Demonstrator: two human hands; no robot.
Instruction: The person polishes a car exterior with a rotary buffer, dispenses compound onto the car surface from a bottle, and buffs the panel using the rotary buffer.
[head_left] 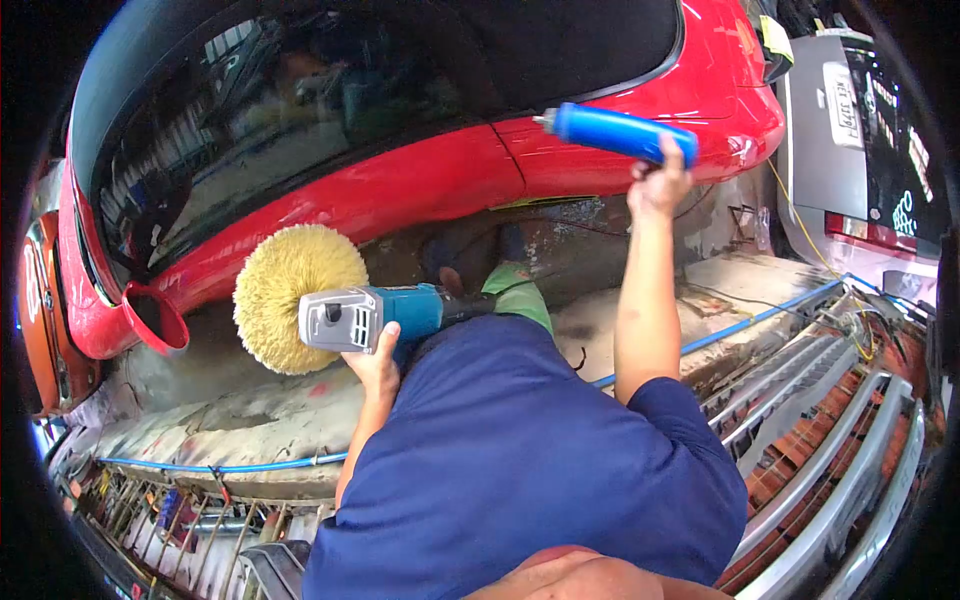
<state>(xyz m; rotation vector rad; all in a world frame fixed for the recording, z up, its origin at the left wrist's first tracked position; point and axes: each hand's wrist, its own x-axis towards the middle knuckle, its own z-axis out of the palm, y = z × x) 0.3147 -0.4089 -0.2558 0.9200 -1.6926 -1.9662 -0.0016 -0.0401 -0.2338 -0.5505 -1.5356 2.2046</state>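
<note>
Across the far side, the red car (440, 175) fills most of the scene, its bodywork glossy under reflections. Progress on it is hard to judge: the shine hides any border between worked and unworked paint, so how much is done and how much is left cannot be told. The work does look under way rather than finished, since both hands are occupied.

Next in size is the teal-and-grey polisher (365, 315), left of centre, between the car and the dark blue shirt (520, 450). Its yellow wool pad (275, 290) overlaps the car's lower edge in view (whether the two actually touch, I cannot tell).

Smaller is the blue bottle (620, 133), to the right and farther off, raised and slightly tilted in front of the car, its nozzle end toward the left.

Smallest are the hands. The left hand (377, 365) is closed around the polisher from the near side, just behind the grey head. The right hand (662, 183) is wrapped on the bottle's right end, fingers bent rather than spread.
</note>
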